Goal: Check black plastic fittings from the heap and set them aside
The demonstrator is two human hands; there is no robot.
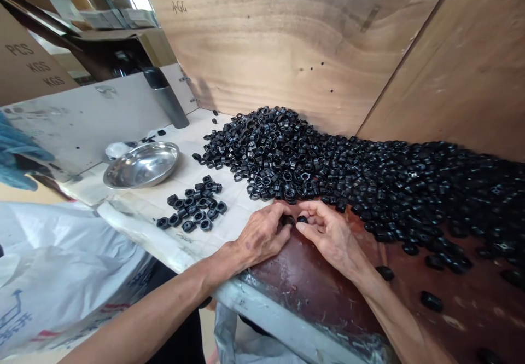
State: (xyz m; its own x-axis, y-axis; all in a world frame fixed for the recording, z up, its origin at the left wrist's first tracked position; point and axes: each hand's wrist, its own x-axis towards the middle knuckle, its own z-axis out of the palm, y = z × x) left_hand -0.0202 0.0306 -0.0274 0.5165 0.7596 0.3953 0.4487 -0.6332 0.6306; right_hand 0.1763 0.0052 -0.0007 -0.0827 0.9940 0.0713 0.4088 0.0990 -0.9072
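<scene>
My left hand (266, 231) is closed on a black plastic ring (287, 220), pinched between thumb and fingers. Just beside it, my right hand (328, 230) pinches a small round black plastic piece (302, 219). The two parts are close together but look apart. Both hands are low over the brown table surface (303, 282), right in front of a large heap of black rings (270, 145). Left of my left hand, a small group of black ring-shaped parts (197, 205) lies on the pale sheet.
A mass of black parts (410, 183) spreads along the wooden back board (287, 41) to the right. At left are a shallow steel bowl (143, 167), a grey flask (168, 98) and a white sack (61, 276). A padded edge (262, 315) borders the table front.
</scene>
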